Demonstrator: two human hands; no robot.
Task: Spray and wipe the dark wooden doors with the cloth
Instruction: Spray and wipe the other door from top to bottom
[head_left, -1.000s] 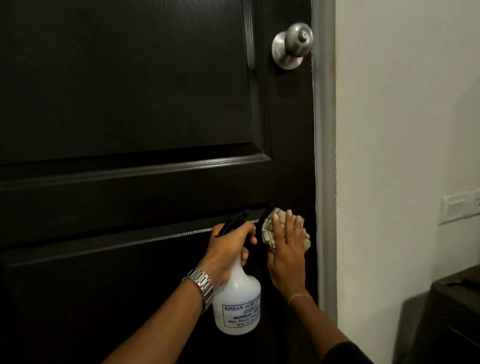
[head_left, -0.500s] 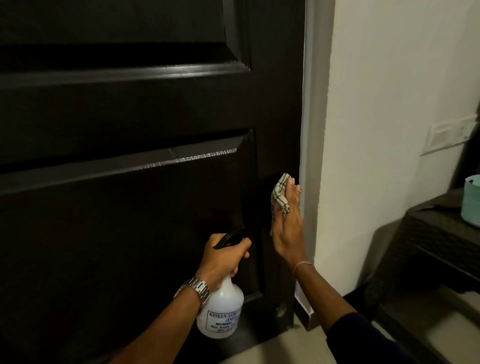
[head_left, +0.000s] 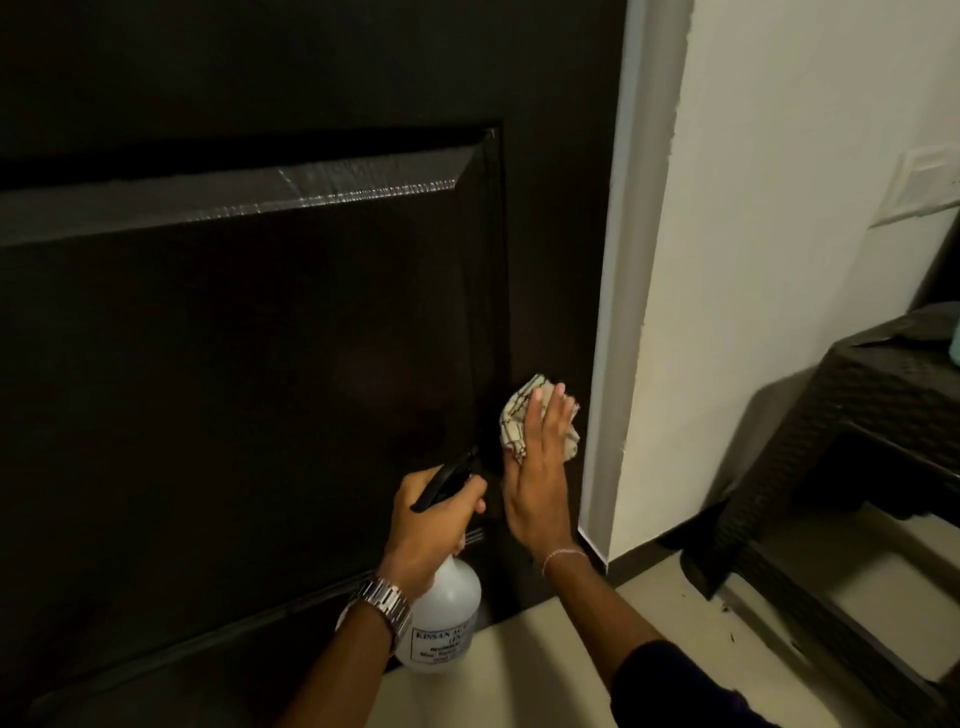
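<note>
Checked cloth under our flat right hand has slid down the door's edge; left hand grips the bottle. Bottom nearly reached.

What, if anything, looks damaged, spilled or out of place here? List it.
Little stands out. Pale streaks run along the bevel at the top of the door panel, and the wall edge beside the frame is ragged. Small dark specks lie on the floor. No spill is visible.

home interior | dark panelled door | white wall with switch plate | tiled floor | wicker shelf
</note>
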